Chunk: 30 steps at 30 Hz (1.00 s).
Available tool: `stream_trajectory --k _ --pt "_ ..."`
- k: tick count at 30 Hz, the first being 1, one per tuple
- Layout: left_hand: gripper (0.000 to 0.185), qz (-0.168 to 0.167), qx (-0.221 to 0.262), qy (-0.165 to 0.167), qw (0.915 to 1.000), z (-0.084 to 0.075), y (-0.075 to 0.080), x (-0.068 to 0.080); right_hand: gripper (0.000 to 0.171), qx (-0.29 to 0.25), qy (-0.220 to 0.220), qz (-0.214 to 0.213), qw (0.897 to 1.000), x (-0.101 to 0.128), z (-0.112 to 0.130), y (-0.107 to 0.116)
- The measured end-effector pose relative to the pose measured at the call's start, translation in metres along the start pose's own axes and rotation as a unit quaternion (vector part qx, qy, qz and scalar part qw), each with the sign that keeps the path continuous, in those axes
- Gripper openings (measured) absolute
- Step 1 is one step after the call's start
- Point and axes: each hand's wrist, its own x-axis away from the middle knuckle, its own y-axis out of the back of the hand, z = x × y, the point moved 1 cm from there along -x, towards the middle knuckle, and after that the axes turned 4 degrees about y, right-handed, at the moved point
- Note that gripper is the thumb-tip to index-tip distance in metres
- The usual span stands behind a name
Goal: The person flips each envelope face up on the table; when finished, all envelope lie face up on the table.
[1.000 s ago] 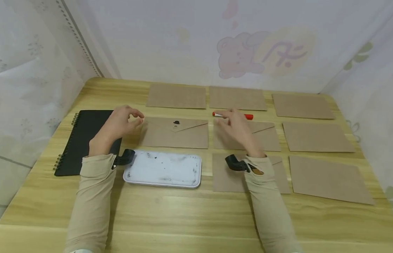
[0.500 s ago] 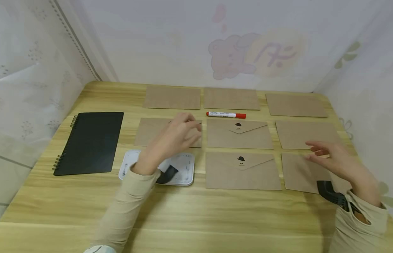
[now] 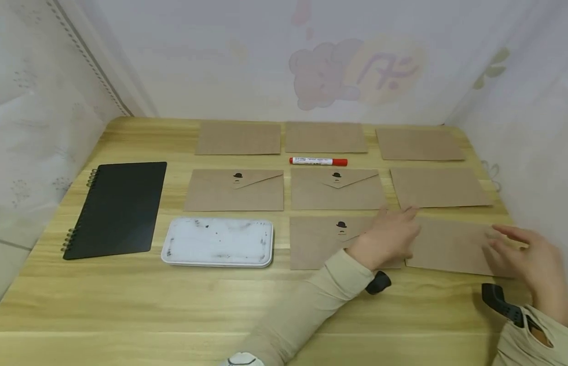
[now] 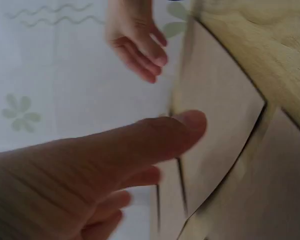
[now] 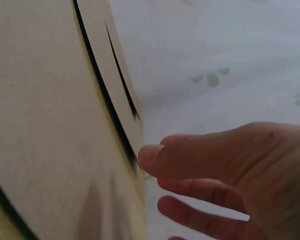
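A plain kraft-paper envelope (image 3: pixel 457 249) lies flat at the front right of the table, between my two hands. My left hand (image 3: pixel 385 238) reaches across to its left side, fingers relaxed and nothing in them, overlapping the neighbouring envelope with a hat print (image 3: pixel 316 244) in the head view. Over the plain envelope's right end hovers my right hand (image 3: pixel 537 259), thumb and fingers apart and holding nothing. The right wrist view has this hand's thumb (image 5: pixel 165 160) beside the paper, with finger shadows on it.
Several more brown envelopes lie in rows behind, among them a hat-printed one (image 3: pixel 233 190) and a plain one (image 3: pixel 439 188). A red marker (image 3: pixel 318 161) rests between rows. On the left are a white tin case (image 3: pixel 218 242) and a black spiral notebook (image 3: pixel 119 208).
My left hand has swept from beside the notebook across to the front-right envelope. The right hand has gone from near the marker to that envelope's right end.
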Motion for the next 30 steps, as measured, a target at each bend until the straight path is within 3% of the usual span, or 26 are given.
stream_trajectory --k 3,7,9,12,15,18,22,27,30 --pt "0.056 0.004 -0.039 0.024 0.9989 -0.013 -0.01 -0.017 0.047 -0.003 0.011 0.009 1.0 0.004 -0.008 -0.003" --pt "0.087 0.036 -0.041 0.024 0.9982 -0.018 -0.02 -0.023 0.055 -0.014 0.0 0.051 0.999 0.009 -0.018 -0.004" --pt "0.087 0.048 -0.045 0.021 0.9976 -0.017 -0.024 -0.025 0.05 0.004 0.003 0.015 1.0 0.011 -0.019 -0.005" --pt "0.081 0.058 -0.048 0.019 0.997 -0.015 -0.027 -0.03 0.035 0.025 0.014 -0.103 0.994 0.008 -0.012 -0.007" --pt "0.074 0.056 -0.038 0.012 0.9976 -0.013 -0.029 -0.033 0.026 0.016 0.03 -0.244 0.969 0.005 -0.002 -0.011" --pt "0.064 0.041 -0.016 -0.006 0.999 -0.01 -0.03 -0.032 0.025 -0.002 0.041 -0.325 0.945 0.002 0.004 -0.013" --pt "0.03 0.006 0.016 -0.052 0.9985 -0.006 -0.029 -0.033 0.022 -0.026 0.019 -0.35 0.936 0.001 0.003 -0.016" --pt "0.027 -0.01 0.104 -0.098 0.9898 0.001 -0.025 -0.036 0.03 -0.069 -0.078 -0.351 0.931 0.003 0.0 -0.018" --pt "0.022 0.001 0.172 -0.099 0.9801 0.007 -0.023 -0.037 0.019 -0.114 -0.122 -0.349 0.922 0.004 -0.002 -0.016"
